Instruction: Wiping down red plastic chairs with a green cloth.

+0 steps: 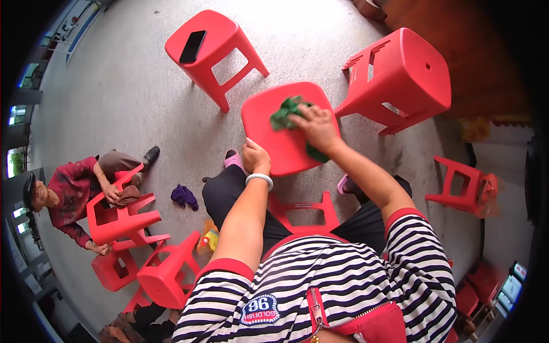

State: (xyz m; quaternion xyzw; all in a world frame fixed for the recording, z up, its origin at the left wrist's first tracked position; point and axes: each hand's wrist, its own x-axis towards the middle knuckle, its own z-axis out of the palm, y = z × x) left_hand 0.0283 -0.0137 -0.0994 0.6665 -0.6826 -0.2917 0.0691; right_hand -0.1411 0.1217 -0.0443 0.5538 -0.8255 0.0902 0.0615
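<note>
A red plastic stool stands right in front of me, its flat seat facing up. My right hand presses a crumpled green cloth against that seat; hand and cloth are slightly blurred. Part of the cloth hangs beneath my wrist near the seat's right side. At the seat's near left edge, my left hand grips the rim, with most of its fingers hidden. A pale bangle circles my left wrist.
A black phone lies on another red stool. Stacked stools stand at the right. To the left, a seated person holds a tilted stool and a brown cloth. A purple cloth lies on the floor.
</note>
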